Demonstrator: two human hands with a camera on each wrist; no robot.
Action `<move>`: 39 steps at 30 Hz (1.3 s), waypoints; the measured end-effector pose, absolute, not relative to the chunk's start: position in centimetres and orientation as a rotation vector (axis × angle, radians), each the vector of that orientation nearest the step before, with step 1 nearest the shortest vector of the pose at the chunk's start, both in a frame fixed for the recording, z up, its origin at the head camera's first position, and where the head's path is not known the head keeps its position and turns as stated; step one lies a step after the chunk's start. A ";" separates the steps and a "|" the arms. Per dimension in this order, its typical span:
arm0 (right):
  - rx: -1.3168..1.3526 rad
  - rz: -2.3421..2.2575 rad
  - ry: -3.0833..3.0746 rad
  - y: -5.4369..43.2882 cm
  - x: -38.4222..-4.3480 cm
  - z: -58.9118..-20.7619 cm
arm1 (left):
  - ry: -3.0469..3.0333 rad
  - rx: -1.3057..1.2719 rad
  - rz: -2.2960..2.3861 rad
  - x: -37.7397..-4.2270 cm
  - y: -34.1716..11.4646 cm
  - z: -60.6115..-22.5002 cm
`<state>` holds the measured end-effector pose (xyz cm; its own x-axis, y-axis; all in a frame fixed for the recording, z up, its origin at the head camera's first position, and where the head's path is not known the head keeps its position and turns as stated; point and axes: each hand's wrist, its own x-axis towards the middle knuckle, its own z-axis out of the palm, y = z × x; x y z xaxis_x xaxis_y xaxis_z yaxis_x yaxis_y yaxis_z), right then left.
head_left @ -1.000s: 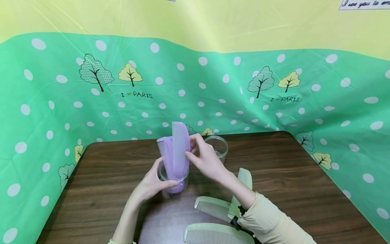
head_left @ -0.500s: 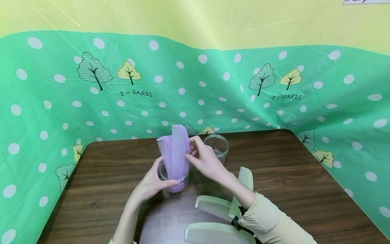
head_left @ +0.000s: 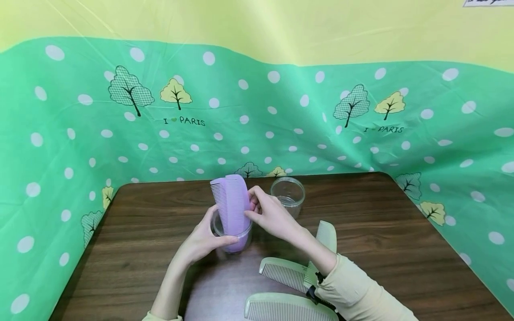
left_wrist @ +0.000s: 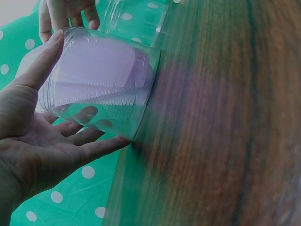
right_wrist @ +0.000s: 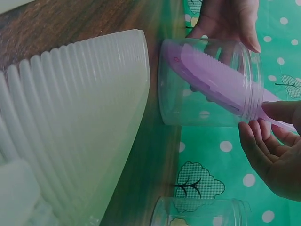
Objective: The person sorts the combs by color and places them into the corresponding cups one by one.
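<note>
Two purple combs stand upright in a clear plastic jar [right_wrist: 214, 115] on the table. My left hand [head_left: 202, 240] grips this jar, thumb across the front of the rim and fingers behind. The nearer purple comb [head_left: 237, 203] is pinched at its back edge between the thumb and fingers of my right hand [head_left: 278, 217]. Its lower end reaches down inside the jar in the left wrist view. Beside it leans the other purple comb [head_left: 218, 192], teeth facing left, partly covered by the first.
A second clear jar [head_left: 295, 207] stands behind my right hand. Several pale green combs lie at the front right: one green comb [head_left: 283, 270] crosses another green comb [head_left: 326, 234], and a larger green comb [head_left: 291, 308] is nearest. A dotted green cloth [head_left: 273, 133] hangs behind the table.
My right hand has lowered the nearer purple comb deeper into the jar, so its top now sits close to the other comb's height. My left hand stays on the jar.
</note>
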<state>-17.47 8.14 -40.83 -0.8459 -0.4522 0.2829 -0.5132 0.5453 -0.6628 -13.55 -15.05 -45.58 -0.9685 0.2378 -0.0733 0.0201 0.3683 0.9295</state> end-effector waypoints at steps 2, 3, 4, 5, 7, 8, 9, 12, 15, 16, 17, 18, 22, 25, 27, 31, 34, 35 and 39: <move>0.841 1.185 -2.699 8.2 -17.5 -40.9 | 2.430 0.231 1.649 -13.5 -15.0 -45.5; 0.841 1.183 -2.700 8.2 -17.5 -41.0 | 2.430 0.229 1.649 -13.5 -14.9 -45.5; 0.838 1.180 -2.703 8.2 -17.5 -41.0 | 2.430 0.228 1.649 -13.5 -14.9 -45.5; 0.837 1.175 -2.705 8.2 -17.5 -41.0 | 2.430 0.225 1.649 -13.5 -14.9 -45.5; 0.835 1.164 -2.709 8.2 -17.5 -40.9 | 2.428 0.222 1.650 -13.5 -14.9 -45.5; 0.836 1.155 -2.712 8.2 -17.5 -40.8 | 2.430 0.221 1.647 -13.5 -14.9 -45.5; 0.837 1.147 -2.714 8.1 -17.5 -40.8 | 2.431 0.220 1.645 -13.5 -15.0 -45.5; 0.836 1.118 -2.721 8.1 -17.5 -40.7 | 2.431 0.224 1.643 -13.5 -15.0 -45.6; 0.829 1.097 -2.731 8.1 -17.5 -40.8 | 2.434 0.224 1.637 -13.5 -15.0 -45.5; 0.827 1.095 -2.735 8.1 -17.5 -40.8 | 2.434 0.222 1.636 -13.5 -15.0 -45.5; 0.824 1.092 -2.739 8.1 -17.5 -40.8 | 2.435 0.220 1.635 -13.5 -15.0 -45.5; 0.823 1.090 -2.741 8.1 -17.6 -40.8 | 2.436 0.217 1.633 -13.5 -14.9 -45.5; 0.811 1.080 -2.752 8.2 -17.6 -40.8 | 2.435 0.208 1.633 -13.5 -14.9 -45.6; 0.800 1.078 -2.764 8.3 -17.6 -40.8 | 2.434 0.212 1.636 -13.6 -14.9 -45.5; 0.798 1.080 -2.773 8.3 -17.6 -40.8 | 2.433 0.217 1.640 -13.6 -14.9 -45.5; 0.804 1.075 -2.784 8.4 -17.5 -40.7 | 2.429 0.219 1.643 -13.7 -15.0 -45.5; 0.814 1.059 -2.783 8.6 -17.5 -40.7 | 2.430 0.218 1.636 -13.8 -15.0 -45.5; 0.819 1.056 -2.781 8.7 -17.4 -40.7 | 2.433 0.221 1.633 -13.8 -15.0 -45.5; 0.834 1.043 -2.771 9.2 -17.2 -40.7 | 2.437 0.233 1.631 -13.7 -15.1 -45.3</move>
<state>-17.23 9.16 -40.66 -0.8508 -0.4660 0.2428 -0.5105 0.6234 -0.5923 -13.67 -15.10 -45.32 -0.9676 0.2400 -0.0779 0.0195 0.3789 0.9252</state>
